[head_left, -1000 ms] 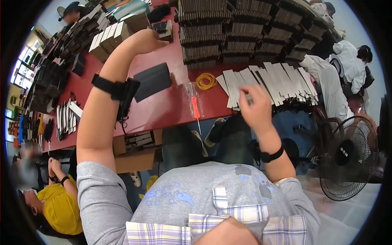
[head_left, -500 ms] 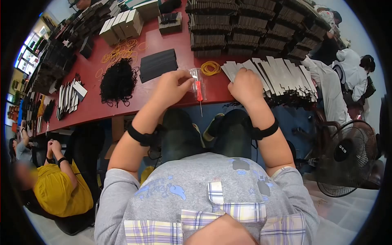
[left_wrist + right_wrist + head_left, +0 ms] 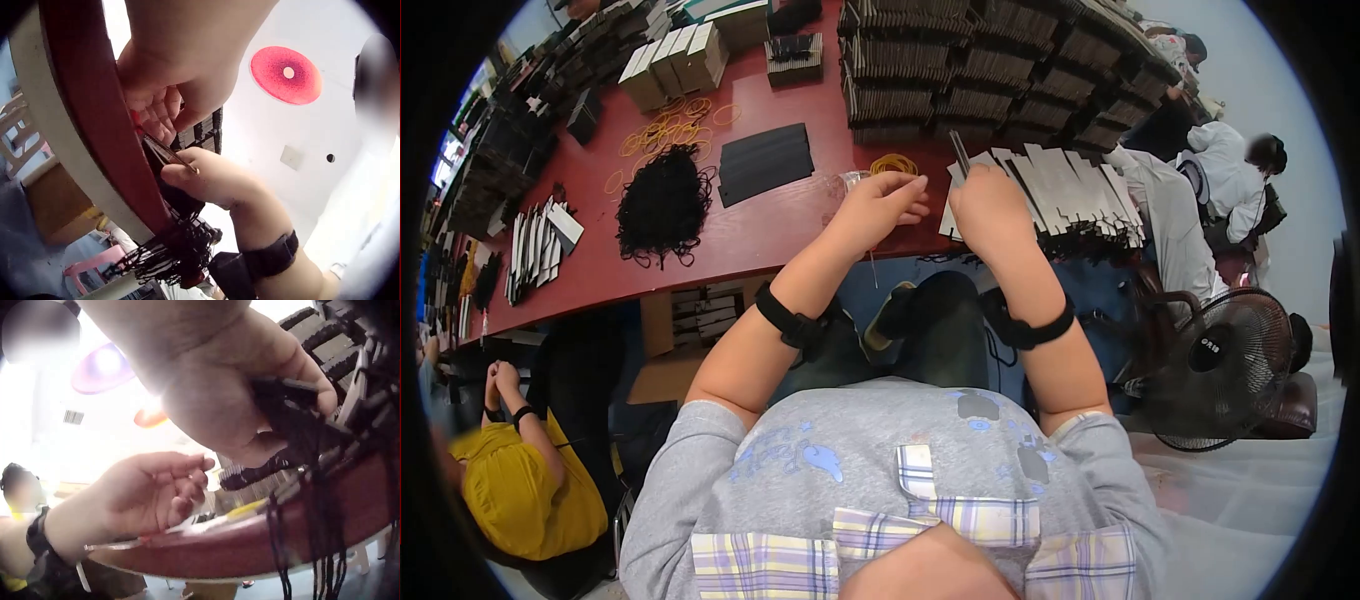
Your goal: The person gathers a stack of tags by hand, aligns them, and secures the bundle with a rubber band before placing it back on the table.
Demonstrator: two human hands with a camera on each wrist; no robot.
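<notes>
**Strip held at the table edge: hands and bench stock**

Where the red table meets the person's lap, the right hand grips a thin grey strip, fingers curled round it so that its upper end stands clear above the knuckles, tilted slightly left. The right wrist view shows that fist closed on dark flat pieces with black cords hanging below it over the table edge.

Left hand: just beside the right, fingers loosely extended toward the strip, fingertips close to it; no grip on anything can be seen in the head view. The left wrist view shows its fingers partly bent near the table edge, with something red beside them; whether they pinch it cannot be told.

Adjacent items:
- Fan of grey strips, overlapping, just right of the right hand, at the near edge.
- Coil of yellow rubber bands, just beyond the left hand.
- Clear plastic bag, partly hidden by the left hand.
- Flat black sheets, stacked, left of the bands.
- Heap of black cords, further left.
- Loose rubber bands, scattered beyond the heap.
- Stacks of dark bundles, rows along the far side.
- Small boxes, far left corner.

Surroundings: floor fan at the person's right; seated person in yellow at lower left.
</notes>
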